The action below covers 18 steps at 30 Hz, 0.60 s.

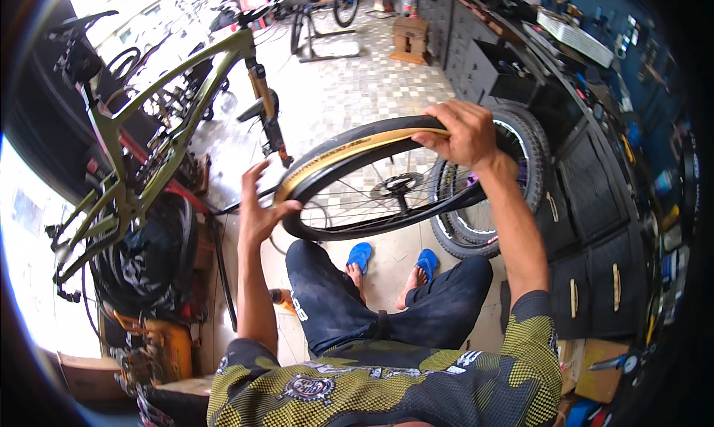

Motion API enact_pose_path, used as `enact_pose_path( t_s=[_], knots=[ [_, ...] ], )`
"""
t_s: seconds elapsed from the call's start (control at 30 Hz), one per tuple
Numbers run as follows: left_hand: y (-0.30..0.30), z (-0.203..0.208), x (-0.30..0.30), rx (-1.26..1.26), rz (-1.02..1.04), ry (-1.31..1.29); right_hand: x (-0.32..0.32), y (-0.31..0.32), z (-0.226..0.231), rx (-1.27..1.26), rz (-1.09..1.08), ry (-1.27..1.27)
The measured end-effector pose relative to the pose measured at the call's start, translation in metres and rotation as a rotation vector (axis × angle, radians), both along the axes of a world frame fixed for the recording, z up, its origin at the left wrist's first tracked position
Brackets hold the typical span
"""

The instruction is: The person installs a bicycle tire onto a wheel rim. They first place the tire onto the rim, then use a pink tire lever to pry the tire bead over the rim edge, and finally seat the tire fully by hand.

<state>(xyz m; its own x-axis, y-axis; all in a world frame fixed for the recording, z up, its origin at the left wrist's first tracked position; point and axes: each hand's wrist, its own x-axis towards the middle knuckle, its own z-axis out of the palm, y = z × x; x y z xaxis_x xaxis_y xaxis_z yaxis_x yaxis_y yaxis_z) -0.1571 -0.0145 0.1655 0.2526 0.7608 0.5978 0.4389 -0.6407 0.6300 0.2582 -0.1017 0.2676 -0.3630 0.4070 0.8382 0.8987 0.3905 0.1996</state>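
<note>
A bicycle wheel with a black rim [416, 220], thin spokes and a disc rotor at its hub [400, 185] is held tilted in front of me, above my knees. Along its far and left side runs a black tyre [349, 146] with a tan sidewall; I cannot tell how far the tyre is seated on the rim. My right hand [465, 133] wraps over the tyre at the far right, its thumb on the tan side. At the wheel's left end my left hand [260, 210] has its fingers spread, the thumb reaching to the tyre.
An olive bicycle frame [171, 81] hangs on a stand to my left, without wheels. Knobbly-tyred wheels [532, 159] lean against dark drawer cabinets [587, 256] on my right. A wooden box [410, 39] stands on the tiled floor farther off.
</note>
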Motion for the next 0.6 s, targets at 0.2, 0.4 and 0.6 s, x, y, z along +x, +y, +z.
enact_pose_path(
  t_s=[0.2,0.4,0.6],
  knots=[
    [0.018,0.0,0.002,-0.662,-0.65,0.032,0.002,0.038,0.025,-0.004,0.123,-0.065],
    [-0.045,0.004,0.032,-0.414,-0.309,0.16,0.021,0.065,0.004,-0.047,0.056,0.003],
    [-0.079,-0.008,0.037,-0.389,-0.028,0.06,-0.024,0.058,-0.033,0.135,-0.207,0.228]
  ],
)
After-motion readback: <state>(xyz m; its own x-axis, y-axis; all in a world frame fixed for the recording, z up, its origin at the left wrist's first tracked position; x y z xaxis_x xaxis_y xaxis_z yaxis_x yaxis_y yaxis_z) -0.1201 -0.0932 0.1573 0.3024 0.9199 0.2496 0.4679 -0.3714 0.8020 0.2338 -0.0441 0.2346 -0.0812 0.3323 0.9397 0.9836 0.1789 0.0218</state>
